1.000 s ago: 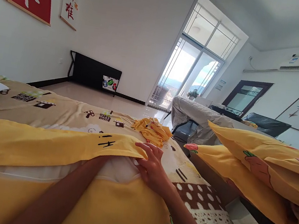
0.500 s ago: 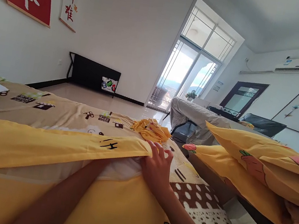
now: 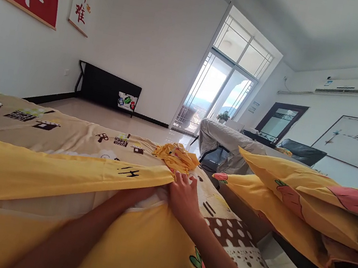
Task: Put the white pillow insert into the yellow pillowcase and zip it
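A yellow duvet cover (image 3: 133, 245) lies spread in front of me, its long opening gaping toward the far side with pale white filling (image 3: 84, 205) inside. The upper flap (image 3: 37, 176) carries small black marks near its right end. My right hand (image 3: 184, 194) grips the right end of this opening, fingers curled over the edge. Into the gap reaches my left hand (image 3: 146, 193), beneath the flap; its fingers are hidden by the fabric. Just beyond my right hand sits a crumpled yellow cloth (image 3: 178, 157).
Under the cover is a bed with a beige patterned sheet (image 3: 73, 128) and a brown-and-white spotted part (image 3: 233, 239). Yellow pillows with carrot prints (image 3: 291, 198) are piled at the right. Farther back stand a plastic-draped table (image 3: 223, 137) and a black panel (image 3: 104, 87) by the wall.
My left hand has slid right inside the opening, closer to my right hand. My right hand keeps its hold at the corner. The view has shifted slightly to the right.
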A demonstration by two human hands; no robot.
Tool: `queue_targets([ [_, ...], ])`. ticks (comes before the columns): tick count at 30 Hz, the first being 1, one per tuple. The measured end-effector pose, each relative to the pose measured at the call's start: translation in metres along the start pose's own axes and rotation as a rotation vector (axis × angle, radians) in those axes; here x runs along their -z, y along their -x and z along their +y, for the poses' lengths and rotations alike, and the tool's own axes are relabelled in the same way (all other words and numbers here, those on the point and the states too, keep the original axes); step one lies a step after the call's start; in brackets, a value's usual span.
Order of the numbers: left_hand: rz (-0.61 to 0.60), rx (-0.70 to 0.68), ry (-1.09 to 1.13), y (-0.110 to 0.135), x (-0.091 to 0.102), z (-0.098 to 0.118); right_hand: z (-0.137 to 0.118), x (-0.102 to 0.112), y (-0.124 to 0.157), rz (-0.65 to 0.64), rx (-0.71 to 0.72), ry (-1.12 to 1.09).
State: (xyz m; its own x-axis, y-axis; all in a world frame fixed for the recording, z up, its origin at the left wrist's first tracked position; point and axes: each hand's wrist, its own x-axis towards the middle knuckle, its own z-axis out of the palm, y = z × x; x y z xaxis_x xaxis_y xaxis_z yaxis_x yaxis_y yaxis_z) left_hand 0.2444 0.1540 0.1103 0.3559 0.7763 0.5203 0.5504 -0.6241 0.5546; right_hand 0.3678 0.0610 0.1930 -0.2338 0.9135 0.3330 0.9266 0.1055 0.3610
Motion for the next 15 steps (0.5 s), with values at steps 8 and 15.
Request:
queue_targets([
  [8, -0.018, -0.317, -0.231, 0.016, 0.024, 0.016, -0.001, -0.021, -0.020, 0.008, 0.011, -0.110],
  [15, -0.075, -0.185, -0.069, 0.014, 0.032, 0.027, -0.002, -0.039, -0.019, 0.062, -0.055, -0.102],
])
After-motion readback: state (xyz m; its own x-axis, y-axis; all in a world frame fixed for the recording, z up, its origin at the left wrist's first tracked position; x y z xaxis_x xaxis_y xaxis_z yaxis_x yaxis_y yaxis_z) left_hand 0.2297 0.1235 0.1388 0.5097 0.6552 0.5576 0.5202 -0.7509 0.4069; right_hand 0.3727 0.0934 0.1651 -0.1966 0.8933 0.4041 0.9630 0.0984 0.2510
